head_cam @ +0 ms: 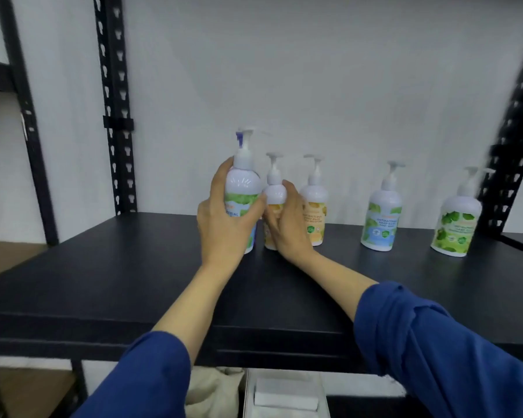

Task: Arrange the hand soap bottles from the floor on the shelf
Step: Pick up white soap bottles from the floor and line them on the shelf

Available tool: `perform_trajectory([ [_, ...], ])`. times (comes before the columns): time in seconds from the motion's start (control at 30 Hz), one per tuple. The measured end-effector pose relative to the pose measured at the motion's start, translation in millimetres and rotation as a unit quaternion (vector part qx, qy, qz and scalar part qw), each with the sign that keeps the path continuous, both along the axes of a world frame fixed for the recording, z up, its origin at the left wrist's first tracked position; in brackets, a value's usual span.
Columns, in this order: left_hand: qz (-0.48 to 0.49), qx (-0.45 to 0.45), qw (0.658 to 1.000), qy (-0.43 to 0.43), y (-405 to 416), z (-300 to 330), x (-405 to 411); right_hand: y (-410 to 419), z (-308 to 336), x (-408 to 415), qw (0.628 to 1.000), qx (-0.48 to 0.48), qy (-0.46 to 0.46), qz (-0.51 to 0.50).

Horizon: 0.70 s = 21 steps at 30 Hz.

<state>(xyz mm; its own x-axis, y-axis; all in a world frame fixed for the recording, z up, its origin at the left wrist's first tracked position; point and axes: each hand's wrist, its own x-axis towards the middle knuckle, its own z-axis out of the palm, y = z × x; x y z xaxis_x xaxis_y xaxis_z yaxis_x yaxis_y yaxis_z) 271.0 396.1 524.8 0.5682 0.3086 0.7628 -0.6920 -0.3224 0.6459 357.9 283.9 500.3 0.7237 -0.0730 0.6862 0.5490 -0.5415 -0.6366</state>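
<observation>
left hand (224, 218) grips green-label bottle (242, 188), upright, at shelf (103, 267) centre | right hand (287, 221) grips yellow-label bottle (274, 203) just at 3 o'clock, almost touching | judgement: set both down in the row, axes vertical

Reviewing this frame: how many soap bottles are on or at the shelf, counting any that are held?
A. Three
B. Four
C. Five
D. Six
C. The left hand grips a green-label bottle, the right hand holds an orange-label bottle, and three more stand free to the right: another orange one, a green-and-blue one and a green one.
</observation>
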Motion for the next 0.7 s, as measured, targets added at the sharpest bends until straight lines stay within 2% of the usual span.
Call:
perform_trajectory([
  [0.23,0.012,-0.01,1.0,-0.009,2,-1,3,-8,2,-22,0.991,-0.103,-0.052,-0.061],
  [0.6,0.004,-0.005,1.0,-0.014,4,-4,10,-21,6,-29,0.994,-0.096,0.004,-0.047],
  [0.7,0.001,0.008,1.0,-0.02,4,-5,10,-20,7,-31,0.993,-0.103,-0.017,-0.061],
])
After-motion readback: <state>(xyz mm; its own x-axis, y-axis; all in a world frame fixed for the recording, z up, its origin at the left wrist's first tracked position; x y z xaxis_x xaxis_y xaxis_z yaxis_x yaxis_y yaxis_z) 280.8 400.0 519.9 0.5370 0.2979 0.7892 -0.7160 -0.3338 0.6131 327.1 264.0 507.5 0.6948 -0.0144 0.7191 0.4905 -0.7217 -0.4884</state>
